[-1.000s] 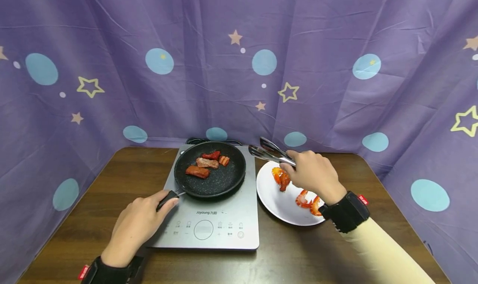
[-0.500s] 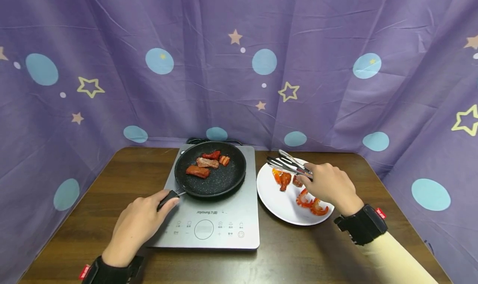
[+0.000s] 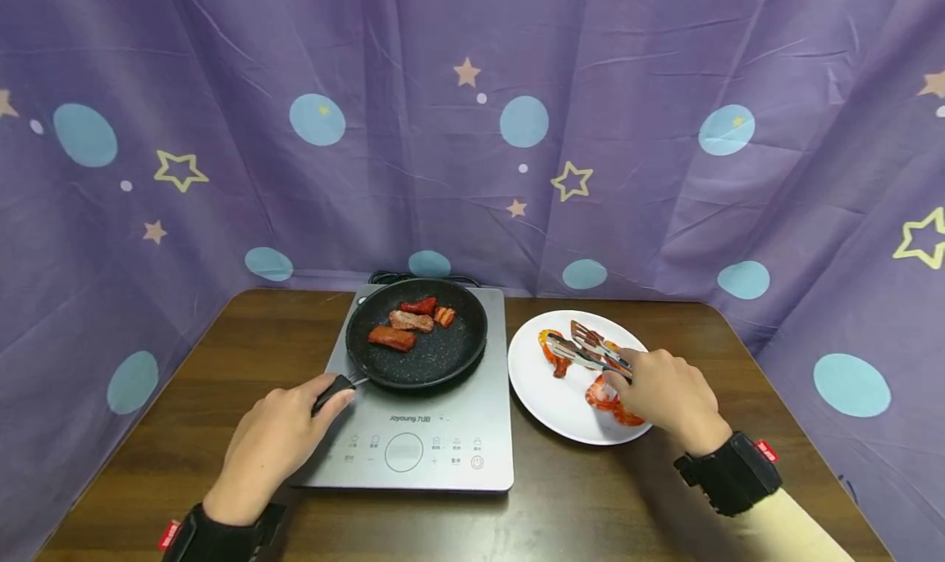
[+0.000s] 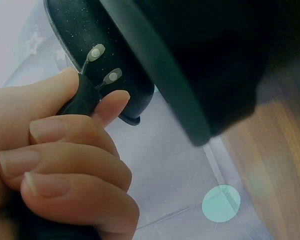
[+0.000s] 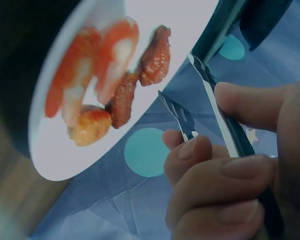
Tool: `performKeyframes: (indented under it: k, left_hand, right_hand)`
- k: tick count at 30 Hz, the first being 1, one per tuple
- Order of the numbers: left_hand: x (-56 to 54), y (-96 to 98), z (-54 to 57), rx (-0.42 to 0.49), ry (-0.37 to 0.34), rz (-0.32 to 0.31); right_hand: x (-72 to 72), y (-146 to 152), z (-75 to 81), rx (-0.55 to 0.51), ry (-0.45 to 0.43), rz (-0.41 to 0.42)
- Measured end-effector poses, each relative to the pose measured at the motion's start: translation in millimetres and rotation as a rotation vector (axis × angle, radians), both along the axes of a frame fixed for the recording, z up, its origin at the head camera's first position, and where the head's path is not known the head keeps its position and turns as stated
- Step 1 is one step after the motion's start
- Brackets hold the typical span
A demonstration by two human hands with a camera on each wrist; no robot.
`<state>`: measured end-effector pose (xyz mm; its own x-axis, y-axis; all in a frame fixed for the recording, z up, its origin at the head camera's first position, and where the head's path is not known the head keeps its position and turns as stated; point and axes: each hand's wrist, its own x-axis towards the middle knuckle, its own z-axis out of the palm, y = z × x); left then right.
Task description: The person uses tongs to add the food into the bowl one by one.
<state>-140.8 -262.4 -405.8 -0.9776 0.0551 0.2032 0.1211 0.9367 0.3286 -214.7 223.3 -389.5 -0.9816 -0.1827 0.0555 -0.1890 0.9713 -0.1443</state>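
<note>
My left hand (image 3: 276, 439) grips the black handle (image 3: 334, 392) of a speckled frying pan (image 3: 435, 367). In the left wrist view its fingers (image 4: 80, 172) are curled round that handle. Several pieces of meat, among them a reddish-brown slab (image 3: 391, 338) and a paler strip (image 3: 410, 321), lie in the pan. My right hand (image 3: 668, 394) holds metal tongs (image 3: 572, 354), their slotted ends apart, low over a white plate (image 3: 542, 406). Shrimp (image 3: 601, 393), a chicken drumstick (image 3: 559, 368) and other browned pieces lie on this plate, partly hidden by the tongs.
The pan stands on a silver induction cooker (image 3: 472, 431) with a touch panel in front. A black cord (image 3: 387, 278) lies behind it. The brown wooden table (image 3: 583, 504) ends at a purple curtain (image 3: 627, 234) with stars and blue dots.
The tongs have come from above the gap between cooker and plate, right and down over the plate's food. My right hand moved right and nearer. My left hand and the pan have stayed put.
</note>
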Motion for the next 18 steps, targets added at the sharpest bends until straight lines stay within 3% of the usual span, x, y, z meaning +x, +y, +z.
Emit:
performKeyframes:
  k: [9, 18]
  left_hand:
    - [-0.8, -0.7, 0.1, 0.000, -0.010, 0.004]
    - [-0.5, 0.3, 0.8, -0.001, -0.006, -0.002]
  right_hand:
    - [4.2, 0.7, -12.0, 0.020, -0.008, -0.016]
    - [7.9, 2.4, -10.1, 0.034, -0.021, -0.021]
